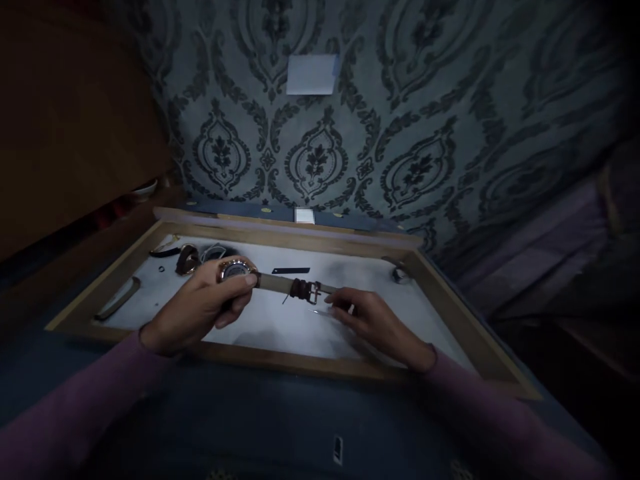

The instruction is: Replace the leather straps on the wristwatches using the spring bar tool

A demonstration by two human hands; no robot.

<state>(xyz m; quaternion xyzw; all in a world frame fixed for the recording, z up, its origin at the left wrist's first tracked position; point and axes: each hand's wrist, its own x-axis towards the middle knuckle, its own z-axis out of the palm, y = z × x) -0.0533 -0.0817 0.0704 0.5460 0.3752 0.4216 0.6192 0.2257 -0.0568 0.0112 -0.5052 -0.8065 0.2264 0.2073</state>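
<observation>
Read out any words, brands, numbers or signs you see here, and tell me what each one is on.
No text can be read anywhere.
Watch in the left hand: dial too small and dark to read.
Tag in front of the tray: dark marking, too small to read.
White square behind the tray: too blurred to read.
Pale card higher up: no writing discernible.

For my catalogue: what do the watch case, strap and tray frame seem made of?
Watch case: probably polished metal, from its bright glints. Strap: perhaps matte leather, from its dull beige surface. Tray frame: likely matte wood, by its brown, squared walls; grain unclear.
</observation>
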